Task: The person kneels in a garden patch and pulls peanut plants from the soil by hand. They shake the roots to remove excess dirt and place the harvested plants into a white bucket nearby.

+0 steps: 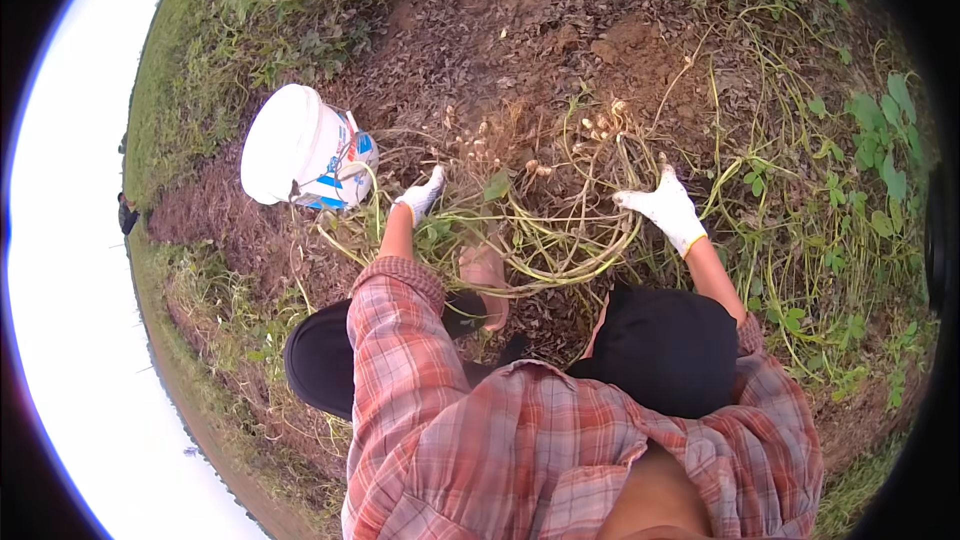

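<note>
Between my two gloved hands lie uprooted peanut plants, their long green stems (555, 281) bent in a curve towards me. Pale peanut pods (600, 126) hang in clusters at the root ends, on the far side. My left hand (424, 195), in a white knit glove, is at the left end of the stems beside some leaves; its grip is partly hidden. My right hand (664, 204), in a soiled white glove, has thumb and finger spread at the right-hand stems. Whether it grips any of them is unclear.
A white plastic bucket (311, 150) with blue and red print stands left of my left hand, vines against it. Leafy vines (787, 240) spread at the right. A shoe (484, 277) shows below the stems. Far left, a person (127, 214) is in the field.
</note>
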{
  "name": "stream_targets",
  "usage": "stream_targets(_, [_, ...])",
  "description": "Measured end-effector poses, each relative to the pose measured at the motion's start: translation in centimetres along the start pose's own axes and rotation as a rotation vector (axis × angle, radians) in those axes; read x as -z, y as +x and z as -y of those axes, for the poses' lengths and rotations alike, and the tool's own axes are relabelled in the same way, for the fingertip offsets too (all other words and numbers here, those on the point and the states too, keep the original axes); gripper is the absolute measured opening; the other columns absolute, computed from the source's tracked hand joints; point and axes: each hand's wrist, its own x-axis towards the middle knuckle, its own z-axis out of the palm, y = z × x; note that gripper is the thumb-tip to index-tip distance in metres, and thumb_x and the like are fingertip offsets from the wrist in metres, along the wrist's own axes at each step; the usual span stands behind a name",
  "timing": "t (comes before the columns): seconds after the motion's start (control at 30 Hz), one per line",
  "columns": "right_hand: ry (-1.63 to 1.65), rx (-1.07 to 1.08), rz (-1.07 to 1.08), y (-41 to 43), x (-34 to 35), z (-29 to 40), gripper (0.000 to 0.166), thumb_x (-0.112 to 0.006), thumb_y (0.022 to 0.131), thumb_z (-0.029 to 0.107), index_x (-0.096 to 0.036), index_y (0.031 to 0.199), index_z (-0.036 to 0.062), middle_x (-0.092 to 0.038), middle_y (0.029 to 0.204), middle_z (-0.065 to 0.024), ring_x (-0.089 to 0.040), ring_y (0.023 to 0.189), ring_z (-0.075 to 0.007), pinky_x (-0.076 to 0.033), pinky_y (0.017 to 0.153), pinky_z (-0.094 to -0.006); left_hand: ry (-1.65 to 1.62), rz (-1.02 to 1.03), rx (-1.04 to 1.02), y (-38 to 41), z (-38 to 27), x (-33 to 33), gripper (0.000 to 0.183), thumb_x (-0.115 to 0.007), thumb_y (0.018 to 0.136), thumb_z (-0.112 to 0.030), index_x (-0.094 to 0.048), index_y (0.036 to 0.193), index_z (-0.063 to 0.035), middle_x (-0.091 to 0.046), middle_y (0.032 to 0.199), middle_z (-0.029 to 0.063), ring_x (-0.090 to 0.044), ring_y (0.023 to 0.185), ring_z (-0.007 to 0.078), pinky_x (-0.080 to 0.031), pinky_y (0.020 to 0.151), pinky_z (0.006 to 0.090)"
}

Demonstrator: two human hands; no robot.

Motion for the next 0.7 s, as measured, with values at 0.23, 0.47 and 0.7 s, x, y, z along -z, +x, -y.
stream_targets(0.23, [0.278, 0.08, 0.435, 1.1, 0.4, -1.4, 0.096, -0.08, 0.068, 0.054, -0.05, 0.126, -0.0167, -0.056, 0.129, -0.0272, -0.053, 0.124, -0.0325, -0.036, 0.108, -0.0343, -0.016, 0.07, -0.029, -2.8, -3.2, -1.9, 0.108, -0.031, 0.078, -0.086, -0.055, 0.127, 0.0074, -0.052, 0.136, 0.0234, -0.05, 0.124, 0.036, -0.037, 0.103, 0.0437])
stream_targets(0.47, [-0.243, 0.042, 0.117, 0.2, -2.6, 1.0, 0.093, -0.052, 0.081, 0.071, -0.051, 0.129, -0.0089, -0.056, 0.126, -0.0304, -0.054, 0.121, -0.038, -0.041, 0.102, -0.0412, 0.175, -0.142, -0.189, -11.9, -9.4, -4.6, 0.1, -0.039, 0.079, -0.081, -0.06, 0.121, 0.0081, -0.057, 0.127, 0.0276, -0.056, 0.119, 0.0383, -0.042, 0.102, 0.0396])
stream_targets(0.7, [0.085, 0.252, -0.141, -3.8, 2.5, 4.1, 0.106, -0.066, 0.076, 0.066, -0.037, 0.136, -0.0151, -0.048, 0.133, -0.034, -0.047, 0.128, -0.0405, -0.038, 0.106, -0.0398, -0.697, -0.452, -0.663, -18.1, -16.5, -4.5, 0.041, -0.078, 0.078, -0.031, -0.066, 0.096, 0.0029, -0.07, 0.085, 0.0096, -0.063, 0.078, 0.0175, -0.05, 0.07, 0.0337])
